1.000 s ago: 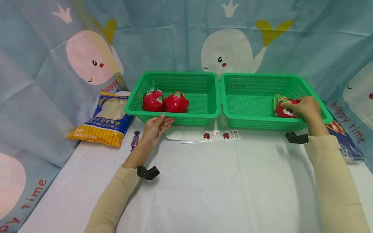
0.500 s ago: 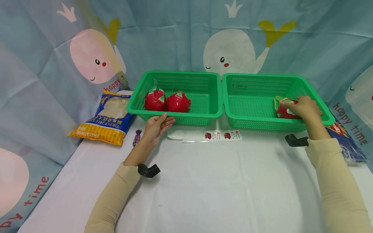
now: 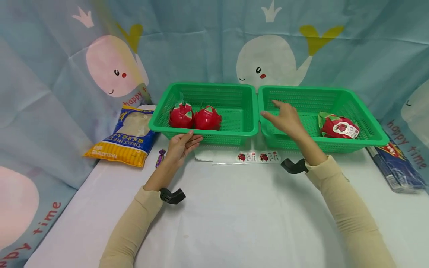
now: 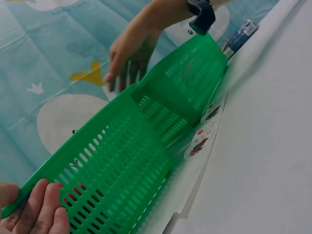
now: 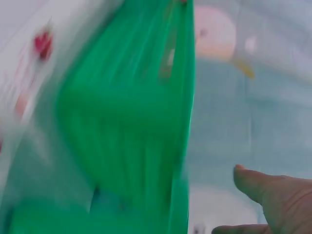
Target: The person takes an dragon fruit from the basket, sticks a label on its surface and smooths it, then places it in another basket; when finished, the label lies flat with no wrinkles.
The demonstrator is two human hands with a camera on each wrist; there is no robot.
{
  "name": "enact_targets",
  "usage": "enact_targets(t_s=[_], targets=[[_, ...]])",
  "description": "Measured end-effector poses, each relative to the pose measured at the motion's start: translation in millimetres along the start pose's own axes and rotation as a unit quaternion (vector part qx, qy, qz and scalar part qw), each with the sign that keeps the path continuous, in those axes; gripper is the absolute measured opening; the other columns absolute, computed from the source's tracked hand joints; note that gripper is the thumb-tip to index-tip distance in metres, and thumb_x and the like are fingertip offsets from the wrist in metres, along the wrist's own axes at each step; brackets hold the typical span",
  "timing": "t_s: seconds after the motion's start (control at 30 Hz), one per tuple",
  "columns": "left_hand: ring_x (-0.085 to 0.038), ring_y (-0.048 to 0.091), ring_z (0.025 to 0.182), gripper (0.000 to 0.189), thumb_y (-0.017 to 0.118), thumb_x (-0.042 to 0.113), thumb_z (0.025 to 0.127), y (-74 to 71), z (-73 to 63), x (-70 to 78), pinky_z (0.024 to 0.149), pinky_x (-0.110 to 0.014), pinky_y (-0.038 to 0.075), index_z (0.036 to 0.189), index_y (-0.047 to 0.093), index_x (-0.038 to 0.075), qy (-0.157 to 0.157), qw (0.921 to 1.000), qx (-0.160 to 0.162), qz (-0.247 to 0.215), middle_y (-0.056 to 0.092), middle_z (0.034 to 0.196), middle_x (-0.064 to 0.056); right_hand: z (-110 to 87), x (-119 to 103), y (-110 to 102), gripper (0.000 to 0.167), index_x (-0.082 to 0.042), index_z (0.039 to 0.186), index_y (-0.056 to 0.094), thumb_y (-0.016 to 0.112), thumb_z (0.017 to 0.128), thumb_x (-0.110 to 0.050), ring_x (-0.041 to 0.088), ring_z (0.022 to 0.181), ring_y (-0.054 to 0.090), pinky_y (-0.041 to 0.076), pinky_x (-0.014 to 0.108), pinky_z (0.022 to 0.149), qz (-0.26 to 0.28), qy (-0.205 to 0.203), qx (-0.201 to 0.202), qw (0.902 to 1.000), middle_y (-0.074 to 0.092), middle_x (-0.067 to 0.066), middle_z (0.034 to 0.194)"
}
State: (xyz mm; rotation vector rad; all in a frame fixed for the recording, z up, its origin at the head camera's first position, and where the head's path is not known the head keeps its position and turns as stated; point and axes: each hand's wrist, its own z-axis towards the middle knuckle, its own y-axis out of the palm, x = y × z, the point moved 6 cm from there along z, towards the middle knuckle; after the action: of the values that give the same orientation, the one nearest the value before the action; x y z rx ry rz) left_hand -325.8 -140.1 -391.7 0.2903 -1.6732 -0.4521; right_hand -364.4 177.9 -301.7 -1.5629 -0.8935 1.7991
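Observation:
My left hand grips the front rim of the left green basket, thumb over the rim and fingers under it, as the left wrist view also shows. Inside that basket two red dragon fruits sit side by side at its left. My right hand hovers over the left end of the right green basket, thumb and fingers spread, holding nothing. A dragon fruit with a white label lies in that basket's right part. The right wrist view is blurred but shows the right hand's spread fingers.
A strip of dragon fruit stickers lies before the baskets. To the left are a blue and yellow pasta bag and a purple wrapped candy. A blue package sits at the right. Whale-print cloth hangs behind.
My right hand has let go of the labelled dragon fruit, leaving it in the right basket, and has moved left toward the gap between the baskets. The left hand keeps its grip on the rim.

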Motion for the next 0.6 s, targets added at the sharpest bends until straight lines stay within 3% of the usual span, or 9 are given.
enact_targets(t_s=[0.1, 0.2, 0.33, 0.47, 0.6], targets=[[-0.014, 0.07, 0.084, 0.016, 0.053, 0.017, 0.094, -2.8, -1.2, 1.3, 0.08, -0.027, 0.052, 0.096, 0.059, 0.003, 0.003, 1.0, -0.001, -0.009, 0.072, 0.085, -0.004, 7.0, -27, 25, 0.072, -0.003, 0.142, 0.03, 0.056, 0.089, -0.044, 0.036, 0.133, 0.032, 0.033, 0.053, 0.103, 0.015, -0.029, -0.001, 0.9995, 0.036, 0.018, 0.144], [-0.014, 0.07, 0.083, 0.015, 0.052, 0.015, 0.094, -6.3, -2.5, 2.5, 0.079, -0.027, 0.053, 0.095, 0.06, 0.003, 0.005, 0.9999, -0.002, -0.016, 0.072, 0.085, -0.005, 14.9, -50, 48, 0.073, -0.002, 0.141, 0.032, 0.057, 0.088, -0.044, 0.035, 0.116, 0.049, 0.036, 0.049, 0.102, 0.015, -0.048, -0.006, 0.9987, 0.046, 0.02, 0.136], [-0.013, 0.07, 0.083, 0.014, 0.052, 0.015, 0.094, -9.7, -3.4, 2.8, 0.079, -0.027, 0.053, 0.093, 0.061, 0.004, 0.001, 0.9999, 0.003, -0.013, 0.072, 0.085, -0.004, 26.2, -75, 77, 0.075, 0.0, 0.141, 0.032, 0.059, 0.087, -0.045, 0.032, 0.104, 0.054, 0.042, 0.046, 0.097, 0.008, -0.051, -0.027, 0.9983, 0.052, 0.021, 0.128], [-0.012, 0.07, 0.083, 0.014, 0.052, 0.016, 0.094, -10.9, -2.8, 3.6, 0.084, -0.03, 0.048, 0.094, 0.059, 0.004, 0.0, 1.0, 0.01, -0.002, 0.072, 0.084, -0.003, 40.5, -92, 106, 0.082, -0.002, 0.144, 0.026, 0.059, 0.085, -0.049, 0.032, 0.131, 0.036, 0.036, 0.047, 0.104, 0.024, -0.024, -0.083, 0.996, 0.035, 0.016, 0.146], [-0.011, 0.069, 0.083, 0.015, 0.051, 0.017, 0.094, -10.7, -1.2, 3.3, 0.087, -0.032, 0.044, 0.096, 0.058, 0.004, 0.0, 0.9999, 0.012, 0.005, 0.072, 0.084, -0.002, 53.9, -96, 131, 0.096, -0.003, 0.147, 0.01, 0.059, 0.082, -0.053, 0.03, 0.139, 0.023, 0.031, 0.045, 0.109, 0.052, 0.016, -0.154, 0.9866, 0.021, 0.013, 0.152]])
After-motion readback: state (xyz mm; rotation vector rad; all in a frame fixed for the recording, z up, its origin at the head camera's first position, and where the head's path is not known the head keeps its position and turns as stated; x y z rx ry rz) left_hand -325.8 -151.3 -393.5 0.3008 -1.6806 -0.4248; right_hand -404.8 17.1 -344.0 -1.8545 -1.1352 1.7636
